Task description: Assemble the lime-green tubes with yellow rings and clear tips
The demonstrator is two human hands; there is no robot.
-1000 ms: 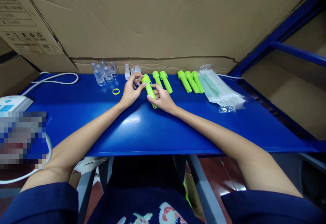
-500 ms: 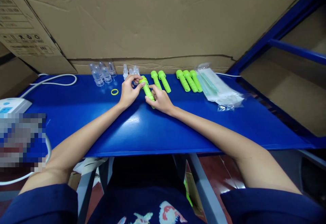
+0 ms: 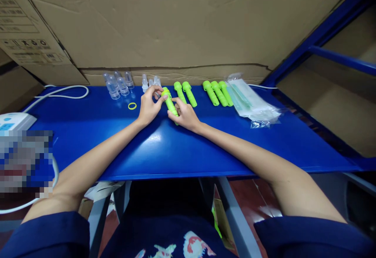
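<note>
Between my hands is a lime-green ribbed tube with a wider head [image 3: 170, 103], shaped like a small flashlight, tilted above the blue table. My left hand [image 3: 150, 105] pinches its head end, where a yellow band shows. The lower end is gripped by my right hand [image 3: 185, 115], fingers curled round it. Just behind stand two more green tubes [image 3: 189, 93], and farther right lie three others [image 3: 217, 93]. A loose yellow ring [image 3: 132, 106] rests on the table left of my left hand. Small clear plastic caps [image 3: 145, 82] stand behind that hand, partly hidden by it.
Several clear plastic cups [image 3: 117, 85] stand at the back left. Clear bags with white and pale green contents [image 3: 252, 101] lie at the right. A white power strip [image 3: 17, 121] with a cable sits at the left edge. Cardboard [image 3: 176, 23] walls the back of the blue table [image 3: 182, 152].
</note>
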